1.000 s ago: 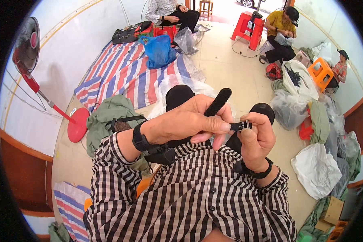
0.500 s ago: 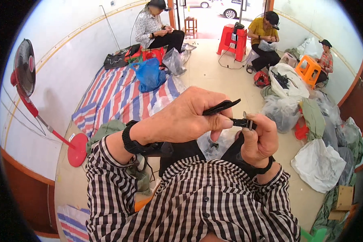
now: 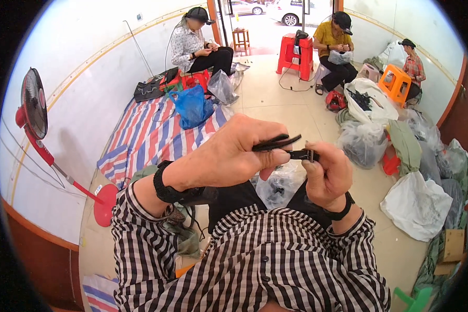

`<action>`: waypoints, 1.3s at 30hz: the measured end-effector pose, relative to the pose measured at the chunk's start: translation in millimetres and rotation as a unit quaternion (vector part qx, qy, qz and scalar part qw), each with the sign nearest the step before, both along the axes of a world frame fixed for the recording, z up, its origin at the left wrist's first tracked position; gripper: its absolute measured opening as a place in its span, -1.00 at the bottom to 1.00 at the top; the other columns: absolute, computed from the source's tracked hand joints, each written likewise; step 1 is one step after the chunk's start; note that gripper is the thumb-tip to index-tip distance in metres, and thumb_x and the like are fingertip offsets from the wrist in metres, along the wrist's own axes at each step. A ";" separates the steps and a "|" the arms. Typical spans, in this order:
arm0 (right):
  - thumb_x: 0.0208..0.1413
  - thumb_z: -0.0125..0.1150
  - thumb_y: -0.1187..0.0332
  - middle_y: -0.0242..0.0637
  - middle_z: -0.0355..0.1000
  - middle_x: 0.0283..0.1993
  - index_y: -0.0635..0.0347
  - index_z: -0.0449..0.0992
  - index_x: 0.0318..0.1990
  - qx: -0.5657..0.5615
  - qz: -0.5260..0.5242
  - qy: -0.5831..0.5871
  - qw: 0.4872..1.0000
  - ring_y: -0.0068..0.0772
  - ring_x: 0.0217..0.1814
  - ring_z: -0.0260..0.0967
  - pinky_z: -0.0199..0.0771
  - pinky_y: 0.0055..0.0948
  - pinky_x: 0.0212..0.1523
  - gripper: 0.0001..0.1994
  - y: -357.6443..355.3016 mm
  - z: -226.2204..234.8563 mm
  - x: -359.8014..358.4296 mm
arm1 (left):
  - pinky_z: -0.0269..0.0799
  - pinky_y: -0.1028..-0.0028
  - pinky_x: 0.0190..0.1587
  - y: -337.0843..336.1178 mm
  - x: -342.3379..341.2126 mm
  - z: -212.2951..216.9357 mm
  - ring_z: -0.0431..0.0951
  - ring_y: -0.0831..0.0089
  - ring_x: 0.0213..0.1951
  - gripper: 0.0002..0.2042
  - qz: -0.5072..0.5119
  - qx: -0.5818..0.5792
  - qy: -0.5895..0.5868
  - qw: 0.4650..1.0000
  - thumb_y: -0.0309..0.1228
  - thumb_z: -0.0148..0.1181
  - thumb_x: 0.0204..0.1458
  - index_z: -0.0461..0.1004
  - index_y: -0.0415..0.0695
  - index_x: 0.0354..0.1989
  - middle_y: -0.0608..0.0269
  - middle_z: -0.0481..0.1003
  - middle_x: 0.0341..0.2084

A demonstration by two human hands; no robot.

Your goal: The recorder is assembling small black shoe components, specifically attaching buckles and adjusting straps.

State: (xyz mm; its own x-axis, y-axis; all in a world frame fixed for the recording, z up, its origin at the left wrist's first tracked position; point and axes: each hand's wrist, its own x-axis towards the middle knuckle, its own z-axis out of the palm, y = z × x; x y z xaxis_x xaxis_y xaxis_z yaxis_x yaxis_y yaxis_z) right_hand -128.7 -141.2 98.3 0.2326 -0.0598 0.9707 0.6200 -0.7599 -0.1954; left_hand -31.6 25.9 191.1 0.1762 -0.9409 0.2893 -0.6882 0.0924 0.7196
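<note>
Holding the black strap (image 3: 270, 144) square to the buckle (image 3: 311, 155) at its three o'clock calls for steadiness, left hand (image 3: 244, 153) gripping the strap, right hand (image 3: 330, 171) pinching the buckle, both at twelve o'clock from the checked shirt (image 3: 296, 249).

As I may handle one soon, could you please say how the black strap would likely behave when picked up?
The black strap is probably light, being thin and narrow. It seems springy rather than limp, since its free end juts past the left hand without drooping. The shiny buckle probably weights its end.
</note>
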 end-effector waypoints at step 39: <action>-0.20 0.25 0.51 -0.31 0.30 -0.62 0.34 0.39 -0.22 -0.138 0.072 0.048 0.987 -0.35 -0.70 0.23 0.22 -0.43 -0.68 -0.69 8.3 -15.4 6.2 | 0.03 0.72 -0.74 21.3 -0.5 -28.1 0.24 0.77 -0.77 -0.85 -0.019 0.147 0.311 0.939 -0.39 0.07 0.07 0.41 -0.25 -0.38 0.34 0.43 -0.72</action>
